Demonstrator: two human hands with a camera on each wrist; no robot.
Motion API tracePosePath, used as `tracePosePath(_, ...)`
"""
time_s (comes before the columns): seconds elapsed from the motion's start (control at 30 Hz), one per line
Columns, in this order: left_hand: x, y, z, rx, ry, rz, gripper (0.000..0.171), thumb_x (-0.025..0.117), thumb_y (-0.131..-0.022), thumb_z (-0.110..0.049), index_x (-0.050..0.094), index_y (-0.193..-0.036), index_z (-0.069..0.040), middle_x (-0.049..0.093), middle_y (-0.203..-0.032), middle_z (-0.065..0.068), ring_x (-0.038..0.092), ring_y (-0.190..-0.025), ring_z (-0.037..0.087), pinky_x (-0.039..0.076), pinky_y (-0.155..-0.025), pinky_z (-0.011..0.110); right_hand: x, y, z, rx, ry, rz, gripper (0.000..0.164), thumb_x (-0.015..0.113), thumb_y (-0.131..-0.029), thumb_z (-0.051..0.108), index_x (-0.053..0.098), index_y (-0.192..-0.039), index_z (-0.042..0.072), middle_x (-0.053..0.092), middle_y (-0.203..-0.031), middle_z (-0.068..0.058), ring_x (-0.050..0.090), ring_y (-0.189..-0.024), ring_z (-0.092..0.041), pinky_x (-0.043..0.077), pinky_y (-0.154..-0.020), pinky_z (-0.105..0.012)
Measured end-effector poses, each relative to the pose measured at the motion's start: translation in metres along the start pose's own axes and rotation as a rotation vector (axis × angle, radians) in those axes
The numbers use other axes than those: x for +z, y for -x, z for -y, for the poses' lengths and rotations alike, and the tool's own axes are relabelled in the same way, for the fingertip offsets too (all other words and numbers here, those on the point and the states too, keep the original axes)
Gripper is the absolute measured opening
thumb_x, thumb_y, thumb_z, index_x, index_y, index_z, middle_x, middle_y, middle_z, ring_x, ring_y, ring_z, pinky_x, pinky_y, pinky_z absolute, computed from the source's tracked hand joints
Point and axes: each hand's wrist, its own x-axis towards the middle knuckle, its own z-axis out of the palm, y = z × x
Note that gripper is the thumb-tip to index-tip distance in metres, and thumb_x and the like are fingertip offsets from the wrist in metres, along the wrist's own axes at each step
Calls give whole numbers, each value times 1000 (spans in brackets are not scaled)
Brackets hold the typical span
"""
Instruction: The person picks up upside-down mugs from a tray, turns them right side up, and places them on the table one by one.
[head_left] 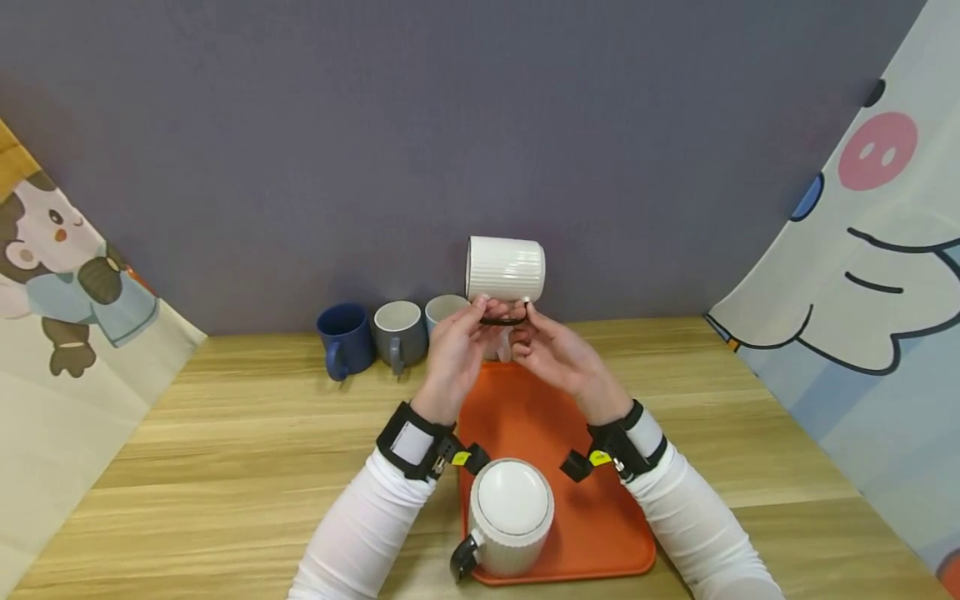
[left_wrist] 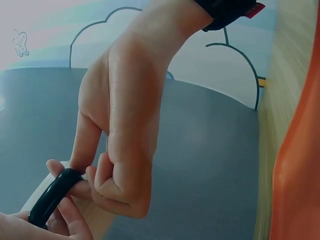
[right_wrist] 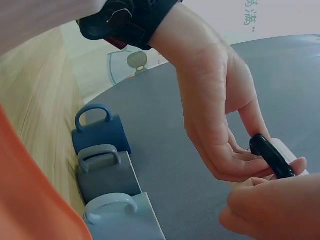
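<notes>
In the head view, a white ribbed mug lies on its side in the air, its rim facing left. Its black handle points toward me, and both hands are at it. My left hand pinches the handle's left end; the right hand pinches the right end. Both wrist views show the black handle between the fingertips, with most of the mug hidden behind the hands. A second ribbed mug with a black handle stands bottom-up on the orange tray.
Along the grey wall stand a dark blue mug, a grey mug and a light blue mug. A pale pinkish mug is partly hidden behind the hands. The tray lies on a wooden table.
</notes>
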Motion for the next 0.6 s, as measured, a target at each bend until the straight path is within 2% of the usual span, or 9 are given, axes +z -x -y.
tracePosePath(0.13, 0, 0, -1, 16, 28, 27, 29, 49, -98, -8, 67, -76, -7, 67, -72, 1, 68, -76, 13, 50, -82, 24, -1, -2, -2, 36, -74, 42, 30, 28, -104, 26, 53, -99, 10, 51, -89, 3, 33, -73, -10, 25, -63, -20)
tracePosePath(0.27, 2, 0, -4, 57, 20, 65, 30, 47, -98, -6, 66, -74, -4, 63, -70, 3, 67, -73, 16, 51, -83, 25, -2, -4, -5, 108, -169, 30, 30, 29, -103, 26, 52, -104, 6, 50, -93, 0, 32, -74, -10, 23, -65, -20)
tracePosePath(0.4, 4, 1, -6, 74, -8, 69, 30, 48, -98, -6, 65, -74, -4, 62, -70, 4, 66, -72, 16, 53, -81, 26, -3, -5, -6, 121, -186, 30, 30, 29, -103, 27, 50, -107, 6, 50, -98, 0, 31, -73, -9, 22, -65, -20)
tracePosePath(0.6, 4, 1, -6, 67, -12, 68, 30, 48, -97, -3, 64, -73, -4, 62, -69, 4, 64, -71, 16, 53, -78, 26, -5, -6, -8, 138, -197, 12, 29, 29, -103, 27, 50, -104, 7, 46, -94, 0, 31, -75, -9, 23, -65, -20)
